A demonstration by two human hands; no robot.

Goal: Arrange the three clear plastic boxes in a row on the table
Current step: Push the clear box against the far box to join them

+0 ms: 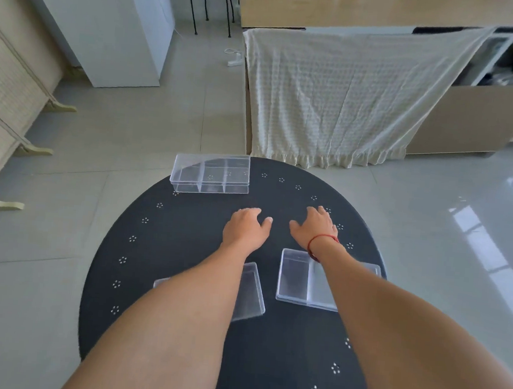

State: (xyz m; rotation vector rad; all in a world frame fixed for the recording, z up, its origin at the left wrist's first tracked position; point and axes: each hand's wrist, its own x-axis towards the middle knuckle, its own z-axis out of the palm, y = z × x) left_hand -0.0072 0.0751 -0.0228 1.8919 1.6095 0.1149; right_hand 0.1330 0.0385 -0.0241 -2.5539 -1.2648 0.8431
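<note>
Three clear plastic boxes lie on a round black table [172, 357]. A divided box [211, 173] sits at the far left edge. A second box [250, 291] lies under my left forearm, partly hidden. A third box [297, 278] lies under my right wrist, also partly covered. My left hand [246, 227] hovers over the table's middle, fingers apart, holding nothing. My right hand [316, 227], with a red string on its wrist, is beside it, fingers spread and empty. Both hands are past the two near boxes and short of the far box.
The table has a ring of small white flower marks near its rim. Beyond it, a cream cloth [344, 99] hangs over a low cabinet. A white cabinet [108, 26], a black stool [211, 1] and a folding screen [5, 110] stand on the tiled floor.
</note>
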